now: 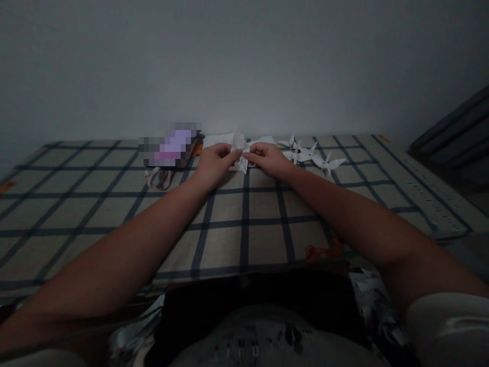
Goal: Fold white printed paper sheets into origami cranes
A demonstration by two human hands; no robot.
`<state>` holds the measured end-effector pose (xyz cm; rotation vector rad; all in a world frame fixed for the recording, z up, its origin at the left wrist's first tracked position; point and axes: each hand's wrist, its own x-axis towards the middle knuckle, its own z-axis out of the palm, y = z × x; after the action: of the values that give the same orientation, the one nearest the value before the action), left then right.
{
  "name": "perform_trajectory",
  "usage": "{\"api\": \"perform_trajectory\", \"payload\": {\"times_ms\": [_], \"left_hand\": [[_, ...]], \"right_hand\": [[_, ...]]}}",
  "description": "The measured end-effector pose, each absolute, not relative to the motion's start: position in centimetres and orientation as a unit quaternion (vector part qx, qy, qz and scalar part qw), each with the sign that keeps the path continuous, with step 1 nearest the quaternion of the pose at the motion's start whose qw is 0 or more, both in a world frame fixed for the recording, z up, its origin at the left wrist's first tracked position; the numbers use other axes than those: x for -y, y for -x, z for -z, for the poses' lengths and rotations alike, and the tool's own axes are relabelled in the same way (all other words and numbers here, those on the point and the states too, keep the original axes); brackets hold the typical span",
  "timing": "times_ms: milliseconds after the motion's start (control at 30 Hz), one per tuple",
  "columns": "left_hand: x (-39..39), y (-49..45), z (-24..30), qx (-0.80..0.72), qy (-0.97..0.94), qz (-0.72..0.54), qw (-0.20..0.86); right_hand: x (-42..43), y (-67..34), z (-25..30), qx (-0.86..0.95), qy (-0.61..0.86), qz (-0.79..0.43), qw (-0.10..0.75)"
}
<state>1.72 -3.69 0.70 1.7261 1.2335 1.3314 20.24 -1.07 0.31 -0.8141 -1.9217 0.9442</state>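
Observation:
Both my hands meet near the far edge of a checked cloth. My left hand and my right hand pinch a small white folded paper piece between their fingertips, holding it just above the cloth. Its pointed flaps stick up and down between my fingers. Flat white paper sheets lie just behind my hands.
Several finished white paper cranes lie to the right of my right hand. A blurred purple object with a looped strap sits left of my left hand. A plain wall rises behind the cloth; dark furniture stands at far right.

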Motion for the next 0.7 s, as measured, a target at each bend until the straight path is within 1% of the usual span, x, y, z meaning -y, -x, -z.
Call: {"api": "perform_trajectory", "payload": {"times_ms": [100, 233, 333, 567, 633, 700], "left_hand": [[3.65, -1.78, -0.69, -0.450, -0.681, -0.497, 0.294], [3.34, -1.88, -0.42, -0.410, -0.693, -0.517, 0.292], [3.26, -1.86, -0.33, -0.401, -0.695, -0.526, 0.282], [3.39, -1.83, -0.44, -0.397, -0.698, -0.528, 0.275], [3.47, -1.92, -0.50, -0.398, -0.693, -0.531, 0.283], [3.59, -2.03, -0.56, -0.398, -0.678, -0.533, 0.314]], "right_hand": [[1.04, -20.35, -0.31, 0.768, 0.321, -0.368, 0.413], [1.25, -20.27, -0.34, 0.764, 0.304, -0.402, 0.404], [1.43, -20.22, -0.37, 0.773, 0.300, -0.403, 0.387], [1.21, -20.33, -0.32, 0.777, 0.296, -0.406, 0.379], [1.20, -20.34, -0.28, 0.779, 0.294, -0.403, 0.380], [1.21, -20.33, -0.25, 0.780, 0.296, -0.389, 0.390]]}}
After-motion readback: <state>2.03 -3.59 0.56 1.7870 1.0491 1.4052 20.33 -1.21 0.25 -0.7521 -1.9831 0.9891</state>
